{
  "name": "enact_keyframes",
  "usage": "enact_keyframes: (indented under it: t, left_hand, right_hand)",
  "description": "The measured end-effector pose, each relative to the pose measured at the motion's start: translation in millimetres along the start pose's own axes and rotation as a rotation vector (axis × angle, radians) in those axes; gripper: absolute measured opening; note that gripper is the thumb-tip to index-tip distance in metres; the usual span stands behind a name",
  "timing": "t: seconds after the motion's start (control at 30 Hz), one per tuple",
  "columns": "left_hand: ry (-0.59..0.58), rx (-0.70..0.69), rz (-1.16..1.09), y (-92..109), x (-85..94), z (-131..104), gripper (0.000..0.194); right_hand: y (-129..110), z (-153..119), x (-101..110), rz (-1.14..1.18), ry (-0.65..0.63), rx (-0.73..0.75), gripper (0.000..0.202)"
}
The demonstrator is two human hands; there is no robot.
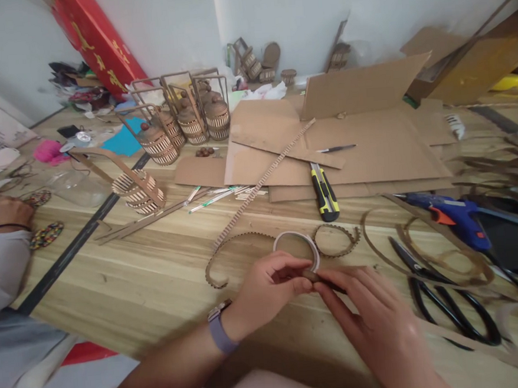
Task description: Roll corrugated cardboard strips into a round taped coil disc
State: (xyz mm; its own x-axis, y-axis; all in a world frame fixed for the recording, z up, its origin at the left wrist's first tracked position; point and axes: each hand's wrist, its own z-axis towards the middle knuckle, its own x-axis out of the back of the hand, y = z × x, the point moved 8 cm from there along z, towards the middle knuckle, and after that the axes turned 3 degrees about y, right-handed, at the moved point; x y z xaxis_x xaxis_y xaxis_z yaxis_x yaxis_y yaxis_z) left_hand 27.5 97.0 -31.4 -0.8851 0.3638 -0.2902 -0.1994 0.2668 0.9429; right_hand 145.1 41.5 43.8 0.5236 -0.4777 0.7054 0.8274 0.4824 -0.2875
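Observation:
Near the front of the table, my left hand and my right hand meet at their fingertips. Both pinch a small brown strip, mostly covered by the fingers. Just behind the fingers lies a pale ring, like a roll of tape. To its right is a coiled notched strip; to its left a longer notched strip curves over the wood. A straight slatted strip runs diagonally from the table onto the cardboard. My left wrist wears a watch with a purple band.
Black scissors, a blue glue gun and loose brown strips crowd the right side. A yellow-black utility knife rests against cardboard sheets. Small handled baskets stand at the back left. Another person's hand is at far left.

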Motion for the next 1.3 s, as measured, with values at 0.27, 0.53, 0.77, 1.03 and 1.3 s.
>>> enact_keyframes:
  t: [0.27, 0.53, 0.77, 1.03, 1.3]
  left_hand:
    - [0.063, 0.191, -0.162, -24.3, 4.2, 3.7, 0.059]
    - [0.073, 0.214, -0.167, -29.7, 5.2, 4.9, 0.055]
    - [0.166, 0.026, -0.039, -12.5, 21.3, 11.9, 0.046]
    - [0.245, -0.376, 0.272, 28.1, 22.7, -6.7, 0.019]
    - [0.196, -0.848, 0.721, 54.5, -8.0, -36.6, 0.014]
  right_hand:
    - [-7.0, -7.5, -6.4, -0.091, 0.043, 0.081, 0.008]
    - [-6.6, -9.2, -14.0, -0.111, 0.035, 0.133, 0.009]
    - [-18.3, -22.2, -3.5, -0.179, 0.126, 0.214, 0.030]
    - [11.4, -27.9, -50.6, 0.695, -0.116, -0.464, 0.016]
    - [44.6, -57.9, -81.3, 1.256, 0.011, -1.271, 0.048]
